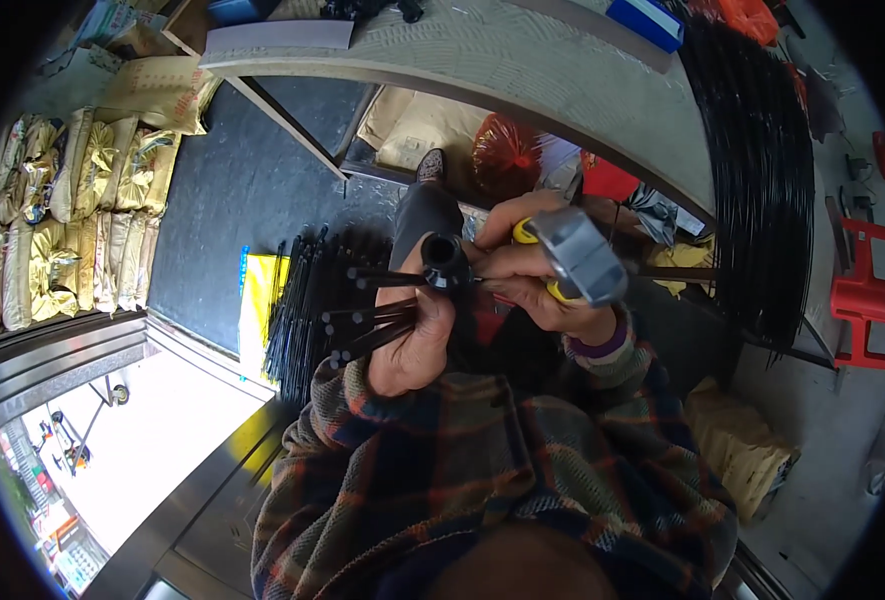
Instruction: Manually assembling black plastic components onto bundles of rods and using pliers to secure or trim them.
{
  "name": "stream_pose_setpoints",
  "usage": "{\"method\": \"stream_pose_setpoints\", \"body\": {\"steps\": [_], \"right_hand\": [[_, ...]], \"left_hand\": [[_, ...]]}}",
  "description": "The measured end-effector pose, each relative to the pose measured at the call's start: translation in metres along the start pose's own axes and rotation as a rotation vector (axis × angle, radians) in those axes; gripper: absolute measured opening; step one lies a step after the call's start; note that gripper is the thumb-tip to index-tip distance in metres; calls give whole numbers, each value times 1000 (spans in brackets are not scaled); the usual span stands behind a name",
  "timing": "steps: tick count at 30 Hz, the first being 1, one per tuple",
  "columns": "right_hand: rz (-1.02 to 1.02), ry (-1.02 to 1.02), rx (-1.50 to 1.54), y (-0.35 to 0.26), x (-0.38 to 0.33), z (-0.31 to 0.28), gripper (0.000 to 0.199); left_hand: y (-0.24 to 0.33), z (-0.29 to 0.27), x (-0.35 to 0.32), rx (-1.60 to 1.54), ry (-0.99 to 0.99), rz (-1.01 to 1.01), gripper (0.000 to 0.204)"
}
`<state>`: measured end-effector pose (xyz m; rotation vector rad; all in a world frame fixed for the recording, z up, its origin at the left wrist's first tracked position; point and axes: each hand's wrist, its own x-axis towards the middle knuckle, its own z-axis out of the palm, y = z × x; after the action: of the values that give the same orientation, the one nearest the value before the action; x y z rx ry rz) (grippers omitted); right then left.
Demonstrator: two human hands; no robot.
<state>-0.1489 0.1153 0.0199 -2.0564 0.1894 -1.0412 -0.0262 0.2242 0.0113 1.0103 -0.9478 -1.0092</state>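
My left hand (pixel 410 345) is closed around several thin black rods (pixel 372 318) that stick out to the left. At its fingertips sits a black hollow round fitting (pixel 444 262), its opening facing up. My right hand (pixel 537 275) is closed on a tool with a blocky grey metal head and yellow parts (pixel 584 258); its exact kind is hard to make out. The right fingertips are close beside the fitting, and what they pinch there is hidden.
A bundle of black rods (pixel 312 310) stands left of my legs, near a yellow sheet (pixel 259 300). A metal-edged table (pixel 482 45) spans the far side, with long black strands (pixel 757 170) draped over its right end. Stacked sacks (pixel 77 265) are at left, a red stool (pixel 862 295) at right.
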Motion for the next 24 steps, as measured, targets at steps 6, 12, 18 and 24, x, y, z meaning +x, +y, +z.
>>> {"method": "stream_pose_setpoints", "body": {"steps": [6, 12, 18, 24], "right_hand": [[12, 60, 76, -10, -8, 1, 11], [4, 112, 150, -10, -9, 3, 10], [52, 274, 204, -3, -17, 25, 16], [-61, -33, -536, -13, -17, -14, 19]], "left_hand": [[-2, 6, -10, -1, -7, 0, 54], [-8, 6, -6, 30, -71, 90, 49], [1, 3, -6, 381, -1, 21, 61], [-24, -19, -4, -18, 41, 30, 66]]}}
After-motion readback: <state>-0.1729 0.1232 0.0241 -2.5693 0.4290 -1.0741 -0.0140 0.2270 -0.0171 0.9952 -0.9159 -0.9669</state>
